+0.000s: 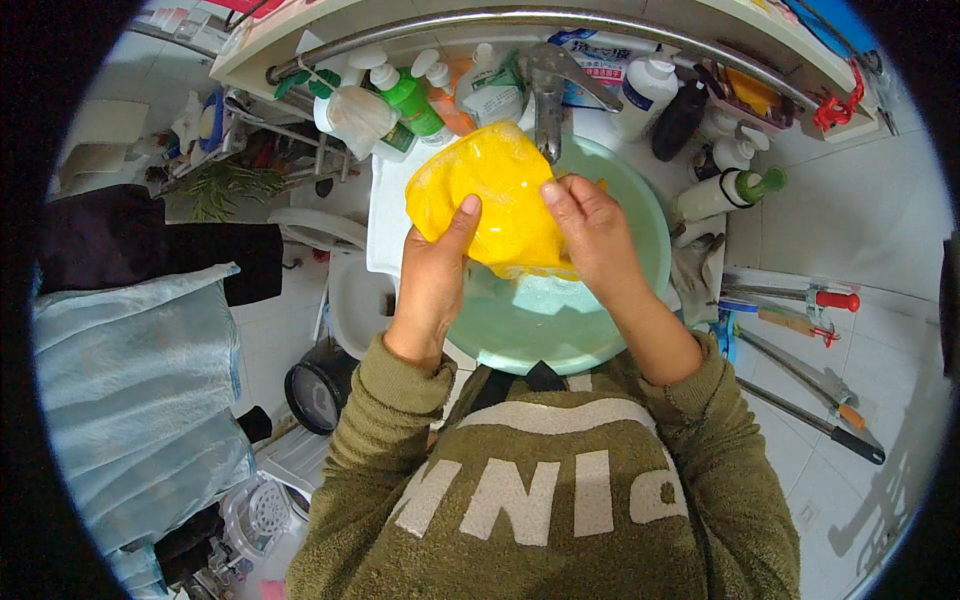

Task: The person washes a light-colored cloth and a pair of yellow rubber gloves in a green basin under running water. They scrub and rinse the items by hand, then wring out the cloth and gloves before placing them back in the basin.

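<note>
A wet, glossy yellow item [495,202], apparently cloth, hangs spread between my hands, with suds along its lower edge. My left hand [435,274] grips its lower left, thumb on top. At its right edge, my right hand [600,236] pinches it between thumb and fingers. Below is a pale green plastic basin [525,345] holding cloudy, sudsy water. Small yellow bits show behind my right hand; I cannot tell if they belong to the same item. The metal faucet [550,112] stands just beyond the yellow item, its spout over the basin's far side.
Pump bottles, including a green one [411,101] and a white one [646,94], line the white sink [382,217]. A metal rail [465,22] crosses above them. Long-handled tools [799,367] lean at right; light blue fabric [142,382] hangs at left.
</note>
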Available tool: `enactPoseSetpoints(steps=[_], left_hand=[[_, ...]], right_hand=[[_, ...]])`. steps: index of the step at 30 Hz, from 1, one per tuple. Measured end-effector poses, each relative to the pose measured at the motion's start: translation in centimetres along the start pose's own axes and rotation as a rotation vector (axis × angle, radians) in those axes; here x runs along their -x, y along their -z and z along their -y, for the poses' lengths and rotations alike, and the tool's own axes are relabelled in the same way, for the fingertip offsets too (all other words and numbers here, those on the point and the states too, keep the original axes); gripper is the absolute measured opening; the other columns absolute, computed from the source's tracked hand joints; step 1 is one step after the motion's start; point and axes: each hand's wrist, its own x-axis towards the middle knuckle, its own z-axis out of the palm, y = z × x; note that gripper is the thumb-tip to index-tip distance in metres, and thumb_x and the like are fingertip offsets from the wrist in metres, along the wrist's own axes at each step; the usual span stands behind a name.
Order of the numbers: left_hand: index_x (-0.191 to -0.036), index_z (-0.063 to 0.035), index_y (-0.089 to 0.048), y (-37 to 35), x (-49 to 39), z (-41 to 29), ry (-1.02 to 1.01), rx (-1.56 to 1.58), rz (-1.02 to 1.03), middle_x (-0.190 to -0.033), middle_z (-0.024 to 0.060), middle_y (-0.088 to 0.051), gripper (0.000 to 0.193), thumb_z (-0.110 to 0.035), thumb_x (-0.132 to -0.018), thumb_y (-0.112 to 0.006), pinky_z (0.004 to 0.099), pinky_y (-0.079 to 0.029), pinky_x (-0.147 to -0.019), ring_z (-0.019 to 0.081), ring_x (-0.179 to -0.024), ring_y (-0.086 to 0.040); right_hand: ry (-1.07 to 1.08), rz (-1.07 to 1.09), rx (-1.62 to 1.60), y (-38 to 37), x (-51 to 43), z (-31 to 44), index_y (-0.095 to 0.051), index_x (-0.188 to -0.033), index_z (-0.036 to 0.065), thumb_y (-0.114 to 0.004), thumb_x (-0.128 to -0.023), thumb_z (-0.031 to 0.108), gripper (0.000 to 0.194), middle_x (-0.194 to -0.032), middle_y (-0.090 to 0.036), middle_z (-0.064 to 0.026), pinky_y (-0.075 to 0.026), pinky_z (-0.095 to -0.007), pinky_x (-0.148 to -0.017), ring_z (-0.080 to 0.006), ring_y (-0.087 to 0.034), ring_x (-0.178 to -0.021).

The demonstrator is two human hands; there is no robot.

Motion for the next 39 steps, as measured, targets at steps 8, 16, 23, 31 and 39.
enactPoseSetpoints(steps=[8, 16, 23, 31, 39], left_hand=[[-0.129, -0.0037, -0.044, 0.3, 0.8, -0.2, 0.002, 0.045, 0.013, -0.125, 0.0082, -0.053, 0.039, -0.015, -0.093, -0.054, 0.035, -0.04, -0.098, 0.0196, -0.114, -0.052], [-0.129, -0.0045, -0.045, 0.4, 1.2, -0.9, -0.044, -0.011, 0.027, -0.124, 0.0076, -0.054, 0.038, -0.016, -0.094, -0.053, 0.0347, -0.041, -0.097, 0.0188, -0.113, -0.053], [-0.13, -0.0051, -0.043, 0.2, 1.3, -0.3, -0.019, 0.004, -0.044, -0.124, 0.0077, -0.053, 0.041, -0.022, -0.095, -0.052, 0.0353, -0.041, -0.096, 0.0199, -0.113, -0.053], [-0.134, -0.0075, -0.037, 3.1, -0.4, -1.2, 0.146, 0.485, 0.126, -0.133, 0.0091, -0.048, 0.046, -0.034, -0.097, -0.044, 0.0422, -0.038, -0.101, 0.025, -0.121, -0.048], [-0.134, -0.0051, -0.037, 5.2, -1.3, -1.3, 0.157, 0.631, 0.02, -0.134, 0.0119, -0.047, 0.045, -0.034, -0.099, -0.033, 0.0443, -0.032, -0.107, 0.0288, -0.125, -0.044]], right_hand=[[-0.017, 0.119, -0.151, 0.1, 0.1, -0.4, -0.056, -0.092, -0.001, -0.054, -0.088, 0.015, 0.017, -0.081, -0.059, -0.006, -0.045, -0.0262, -0.068, -0.0117, -0.056, -0.074], [-0.099, 0.27, -0.396, 1.1, 0.5, 1.4, -0.054, -0.103, -0.002, -0.053, -0.088, 0.008, 0.018, -0.097, -0.062, -0.0071, -0.047, -0.0259, -0.078, -0.0127, -0.059, -0.086], [-0.078, 0.226, -0.184, 0.7, -0.1, 0.3, -0.055, -0.106, -0.001, -0.065, -0.085, 0.021, 0.032, -0.098, -0.062, -0.0067, -0.046, -0.0253, -0.079, -0.0113, -0.058, -0.087], [-0.162, 0.368, 0.201, 2.3, 0.9, -5.2, -0.054, -0.113, -0.001, -0.068, -0.081, 0.023, 0.043, -0.101, -0.061, -0.0055, -0.044, -0.0262, -0.084, -0.0123, -0.056, -0.092], [-0.262, 0.441, -0.048, 4.8, 0.5, -5.3, -0.055, -0.116, -0.002, -0.059, -0.085, 0.018, 0.038, -0.104, -0.062, -0.0048, -0.043, -0.0253, -0.085, -0.0117, -0.056, -0.095]])
